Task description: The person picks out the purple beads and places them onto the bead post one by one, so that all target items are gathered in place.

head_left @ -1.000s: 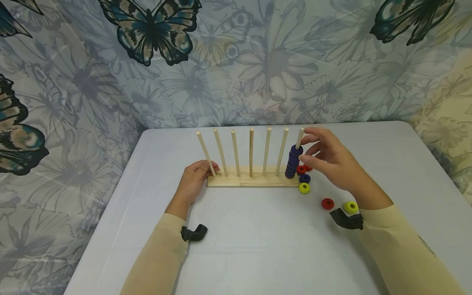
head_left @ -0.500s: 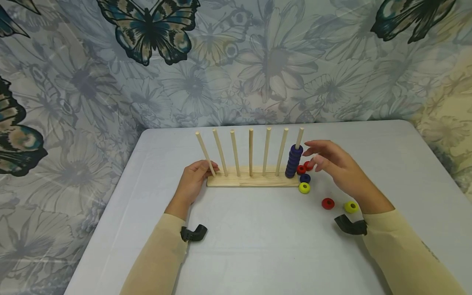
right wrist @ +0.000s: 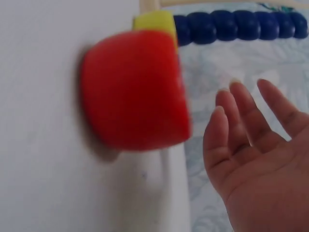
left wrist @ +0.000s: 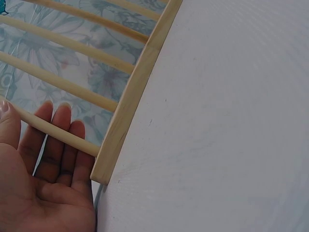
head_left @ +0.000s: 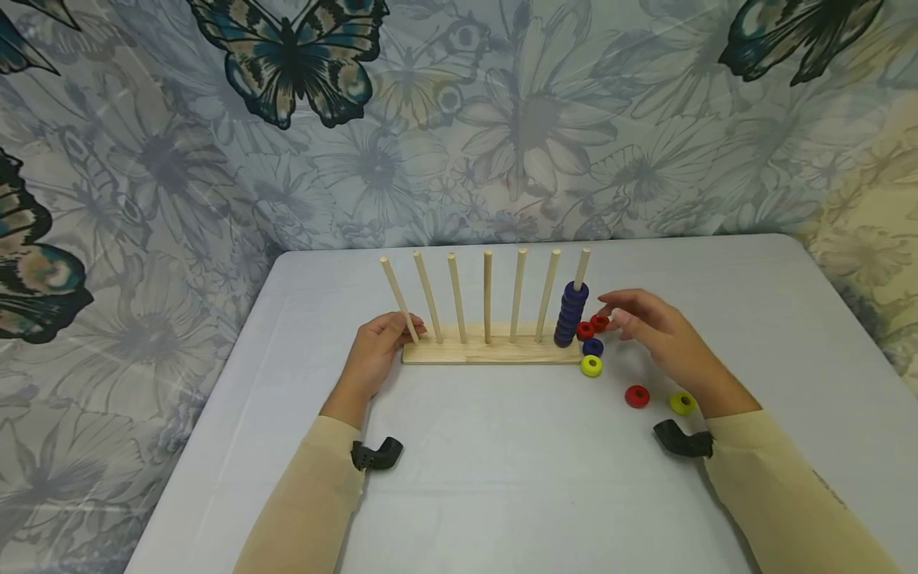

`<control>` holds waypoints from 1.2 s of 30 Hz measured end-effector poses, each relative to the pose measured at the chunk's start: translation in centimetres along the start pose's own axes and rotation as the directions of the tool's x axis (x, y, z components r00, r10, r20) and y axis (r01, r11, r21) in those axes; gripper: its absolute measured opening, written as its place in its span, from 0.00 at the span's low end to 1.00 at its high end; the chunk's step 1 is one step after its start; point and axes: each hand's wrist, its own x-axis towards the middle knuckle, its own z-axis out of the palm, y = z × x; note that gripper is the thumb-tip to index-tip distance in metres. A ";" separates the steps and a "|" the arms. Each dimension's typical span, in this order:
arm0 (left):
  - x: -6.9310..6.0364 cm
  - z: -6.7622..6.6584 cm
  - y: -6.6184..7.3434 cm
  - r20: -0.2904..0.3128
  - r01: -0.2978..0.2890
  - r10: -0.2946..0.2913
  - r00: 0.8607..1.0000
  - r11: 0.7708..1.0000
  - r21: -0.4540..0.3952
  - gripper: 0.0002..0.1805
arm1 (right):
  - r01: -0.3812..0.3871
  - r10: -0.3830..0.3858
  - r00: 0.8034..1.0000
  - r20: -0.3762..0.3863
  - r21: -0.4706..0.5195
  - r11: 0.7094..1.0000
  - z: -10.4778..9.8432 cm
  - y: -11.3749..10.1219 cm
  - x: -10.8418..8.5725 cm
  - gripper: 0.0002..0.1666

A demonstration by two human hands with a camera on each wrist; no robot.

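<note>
A wooden rack with a row of upright pegs stands on the table. My left hand holds the leftmost peg, thumb on one side and fingers behind it. Several dark blue beads are stacked on the rightmost peg, with its bare tip showing above. My right hand hovers just right of that stack with loosely bent fingers and holds nothing; its fingertips are close to a red bead. Whether they touch it, I cannot tell. In the right wrist view that palm shows no bead in it.
By the rack's right end lie another red bead, a loose blue bead and a yellow bead. Nearer me are a red bead and a yellow bead, close to the right wrist. Patterned cloth rises behind the table.
My right hand has come away from the top of the rightmost peg, moving down and right towards the red beads. The left hand and the blue stack stay in place.
</note>
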 end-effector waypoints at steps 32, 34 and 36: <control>0.0 0.0 0.0 -0.006 -0.004 0.004 1.000 1.000 0.015 0.23 | -0.128 0.168 0.977 0.133 -0.266 0.956 0.7 3.4 0.0 0.20; 0.0 0.0 0.0 -0.006 -0.002 0.002 1.000 1.000 0.018 0.23 | -0.123 0.163 0.978 0.132 -0.268 0.955 0.7 3.4 0.0 0.19; -0.1 0.0 0.1 -0.005 -0.001 0.001 1.000 1.000 0.021 0.23 | -0.117 0.157 0.979 0.130 -0.269 0.956 0.8 3.4 -0.1 0.19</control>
